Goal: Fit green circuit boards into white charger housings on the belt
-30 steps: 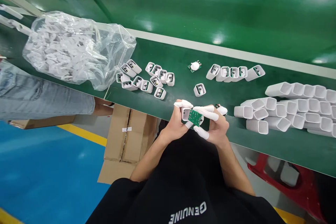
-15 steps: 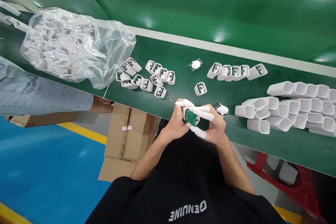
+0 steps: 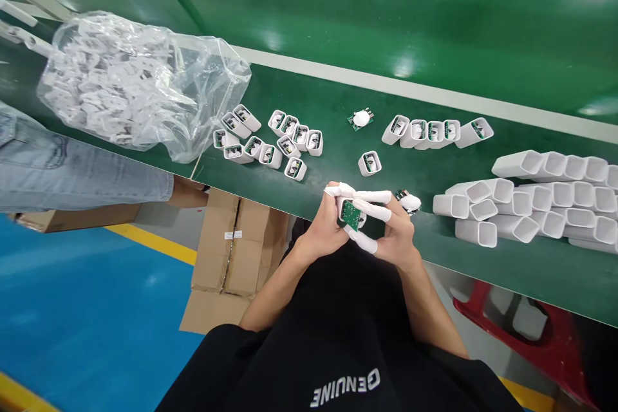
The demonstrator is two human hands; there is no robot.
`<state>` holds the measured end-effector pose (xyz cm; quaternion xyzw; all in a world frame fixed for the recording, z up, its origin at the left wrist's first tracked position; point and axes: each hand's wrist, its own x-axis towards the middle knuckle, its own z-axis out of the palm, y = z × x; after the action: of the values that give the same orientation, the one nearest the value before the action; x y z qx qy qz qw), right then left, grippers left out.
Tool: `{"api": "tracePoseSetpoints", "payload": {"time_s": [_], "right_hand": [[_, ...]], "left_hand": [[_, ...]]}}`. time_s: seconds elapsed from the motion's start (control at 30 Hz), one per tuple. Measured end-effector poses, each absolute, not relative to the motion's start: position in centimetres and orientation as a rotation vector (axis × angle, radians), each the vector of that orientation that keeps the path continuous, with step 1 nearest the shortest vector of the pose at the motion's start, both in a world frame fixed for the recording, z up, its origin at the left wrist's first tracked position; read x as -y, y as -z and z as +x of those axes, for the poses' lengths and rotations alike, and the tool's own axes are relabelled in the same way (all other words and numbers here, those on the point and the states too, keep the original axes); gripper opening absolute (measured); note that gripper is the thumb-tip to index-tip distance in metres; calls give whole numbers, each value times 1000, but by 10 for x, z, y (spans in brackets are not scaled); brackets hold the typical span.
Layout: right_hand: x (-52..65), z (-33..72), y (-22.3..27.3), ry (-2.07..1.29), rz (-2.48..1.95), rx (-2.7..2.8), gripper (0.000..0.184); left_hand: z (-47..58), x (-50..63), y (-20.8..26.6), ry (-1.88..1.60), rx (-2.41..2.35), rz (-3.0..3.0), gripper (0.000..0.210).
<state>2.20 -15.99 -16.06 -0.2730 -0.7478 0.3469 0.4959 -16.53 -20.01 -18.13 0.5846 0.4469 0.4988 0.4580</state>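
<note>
At the bench's front edge my left hand is closed around a white plastic housing, most of which its fingers hide. A green circuit board stands tilted at the housing's mouth, pinched by the white-covered fingertips of my right hand. How deep the board sits in the housing I cannot tell. Just beyond my right fingers lies a loose board with a white dome. A housing with a board inside stands a little farther back, and another domed board rests behind it.
Several filled housings stand to the left, and a short row of filled ones at the back right. Bare white housings are piled at right. A clear bag of white parts lies left, near another person's leg.
The board has shifted slightly left and tilted a little against the housing as my right fingers moved the same way. My left hand keeps its grip; the other things stay put.
</note>
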Motion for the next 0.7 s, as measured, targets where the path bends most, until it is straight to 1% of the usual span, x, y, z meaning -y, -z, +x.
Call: {"api": "tracePoseSetpoints", "payload": {"time_s": [0.13,0.37,0.7], "right_hand": [[160,22,161,-828,-675,1823,72],[159,22,159,-820,-677,1830,69],[161,23,164,-824,-686,1836,70]], "left_hand": [[-165,199,181,-1247,-1096,1460,56],[-165,199,181,-1247,-1085,1470,54],[-164,199,181,-1243,-1104,1502,58]]}}
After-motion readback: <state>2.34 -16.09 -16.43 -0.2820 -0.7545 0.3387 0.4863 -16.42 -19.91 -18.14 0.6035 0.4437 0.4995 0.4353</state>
